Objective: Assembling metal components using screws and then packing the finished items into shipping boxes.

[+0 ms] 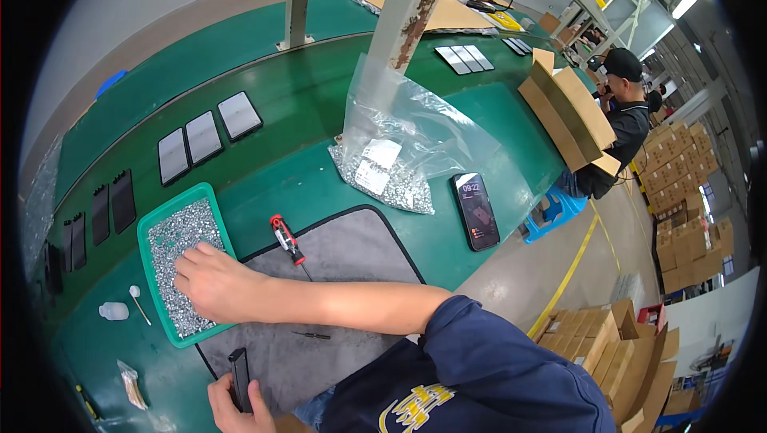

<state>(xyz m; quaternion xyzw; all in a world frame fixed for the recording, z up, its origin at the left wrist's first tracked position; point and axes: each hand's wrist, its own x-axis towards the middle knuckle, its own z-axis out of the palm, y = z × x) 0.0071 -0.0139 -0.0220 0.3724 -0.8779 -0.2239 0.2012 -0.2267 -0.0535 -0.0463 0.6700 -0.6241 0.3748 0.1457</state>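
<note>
Green tray [220, 221]: holds small metal parts [185, 229]
Right hand [216, 285]: fingers bent down at those parts; cannot tell if any is pinched
Left hand [241, 420]: grasps the black piece [240, 370] between thumb and fingers, by the gray mat [351, 249]

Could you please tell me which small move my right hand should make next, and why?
Probably your right hand should pinch a few small metal parts and lift them out: it is down at the parts in the green tray, while your left hand holds a black piece nearby.
</note>
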